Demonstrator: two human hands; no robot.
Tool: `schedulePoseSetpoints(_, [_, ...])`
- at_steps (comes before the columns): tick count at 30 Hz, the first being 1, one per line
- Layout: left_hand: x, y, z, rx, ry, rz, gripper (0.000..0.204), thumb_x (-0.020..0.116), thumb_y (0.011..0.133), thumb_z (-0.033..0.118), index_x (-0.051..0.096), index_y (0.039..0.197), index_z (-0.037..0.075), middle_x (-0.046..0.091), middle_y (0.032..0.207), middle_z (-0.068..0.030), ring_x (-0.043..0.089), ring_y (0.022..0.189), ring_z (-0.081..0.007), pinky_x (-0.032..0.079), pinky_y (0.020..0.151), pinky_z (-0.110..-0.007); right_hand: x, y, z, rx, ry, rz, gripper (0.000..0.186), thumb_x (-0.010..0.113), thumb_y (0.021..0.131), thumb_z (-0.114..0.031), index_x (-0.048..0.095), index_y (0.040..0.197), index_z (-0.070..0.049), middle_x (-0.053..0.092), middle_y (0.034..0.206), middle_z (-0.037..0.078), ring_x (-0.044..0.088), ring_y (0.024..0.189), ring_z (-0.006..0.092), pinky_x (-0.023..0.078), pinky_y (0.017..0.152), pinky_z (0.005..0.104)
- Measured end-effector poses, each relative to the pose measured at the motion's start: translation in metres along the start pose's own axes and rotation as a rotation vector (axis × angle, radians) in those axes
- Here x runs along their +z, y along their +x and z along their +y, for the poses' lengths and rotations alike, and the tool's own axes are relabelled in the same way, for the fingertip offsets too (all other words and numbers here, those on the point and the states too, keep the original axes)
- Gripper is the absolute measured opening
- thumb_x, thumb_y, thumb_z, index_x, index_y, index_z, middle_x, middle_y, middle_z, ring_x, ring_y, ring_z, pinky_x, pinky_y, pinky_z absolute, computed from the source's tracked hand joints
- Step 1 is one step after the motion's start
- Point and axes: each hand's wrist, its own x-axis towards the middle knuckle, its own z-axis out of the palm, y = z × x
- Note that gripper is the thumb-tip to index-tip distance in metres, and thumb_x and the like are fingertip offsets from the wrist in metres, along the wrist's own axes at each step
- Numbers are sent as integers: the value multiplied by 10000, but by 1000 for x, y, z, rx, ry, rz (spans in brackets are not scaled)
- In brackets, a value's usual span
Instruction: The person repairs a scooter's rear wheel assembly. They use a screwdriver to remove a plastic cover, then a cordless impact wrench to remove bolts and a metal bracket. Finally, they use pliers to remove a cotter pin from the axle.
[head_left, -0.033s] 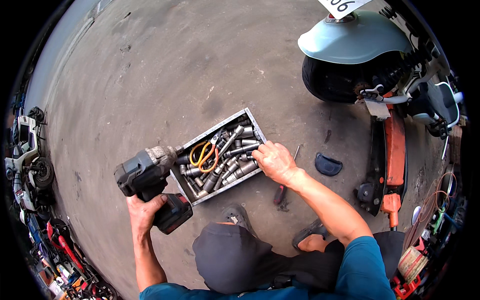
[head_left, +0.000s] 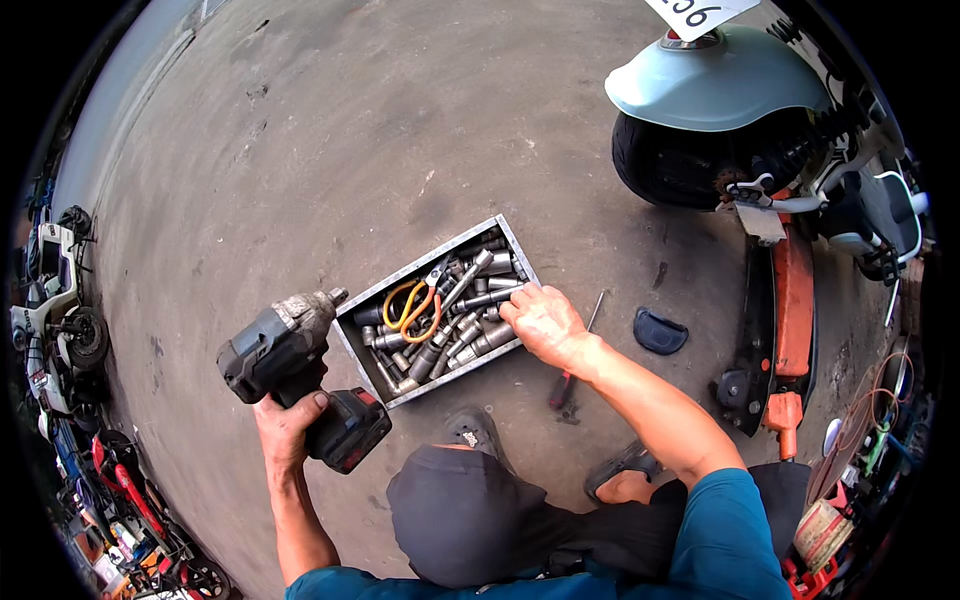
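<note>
My left hand (head_left: 285, 428) is wrapped round the grip of a black and grey cordless impact wrench (head_left: 283, 345), battery low at the right. Its bare metal nose points up and right, just left of a grey metal box (head_left: 455, 386). Loose sockets and extension bars (head_left: 488, 342) fill the box, with yellow-and-orange-handled scissors (head_left: 420, 312) lying on top. At the box's right end, my right hand (head_left: 548, 325) has its fingers curled together over the rim among the sockets. What its fingertips hold, if anything, is hidden.
A screwdriver (head_left: 562, 390) and a black moulded piece (head_left: 659, 331) lie on the concrete floor right of the box. Further right, an orange floor jack (head_left: 793, 310) sits under a pale blue scooter (head_left: 720, 85). Parked bikes (head_left: 58, 320) line the left edge.
The impact wrench has shifted left in my left hand, its nose drawing away from the box's edge. My right hand has moved slightly, staying at the box's right end.
</note>
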Motion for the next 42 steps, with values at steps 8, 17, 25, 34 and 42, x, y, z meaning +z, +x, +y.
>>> schedulePoseSetpoints(8, [2,-63,-51,-70,-528,317,458,650,695,136,501,1084,-54,561,860,-128,610,693,-229,533,573,-354,26,61,-15,-64,-390,-745,167,670,839,-185,750,984,-161,726,1003,2,689,956,210,523,701,374])
schedulePoseSetpoints(17, [5,-68,-40,58,-739,154,588,664,694,105,483,1232,-47,551,894,-111,603,804,-232,532,759,-405,-107,72,-16,55,-44,-872,288,565,786,-195,734,919,-4,711,969,188,692,938,329,540,814,424])
schedulePoseSetpoints(25, [51,-30,8,104,-675,-263,548,685,666,102,538,1175,-40,604,946,-94,633,865,-212,515,873,-385,-156,-3,8,200,832,-34,294,651,780,-129,500,1015,-37,579,796,108,563,737,222,470,709,363])
schedulePoseSetpoints(34, [101,-16,38,291,-368,-522,292,696,790,24,615,1071,34,633,935,-27,602,899,-144,489,846,-305,-184,16,-29,291,1960,497,291,495,1010,-360,523,981,-72,540,707,14,593,686,178,545,759,372])
schedulePoseSetpoints(42, [98,-33,45,444,44,-372,252,737,792,92,660,1033,87,667,912,-16,617,871,-168,490,802,-329,-193,35,-38,387,2674,681,275,522,994,-349,551,893,-95,559,657,4,607,695,199,537,827,440])
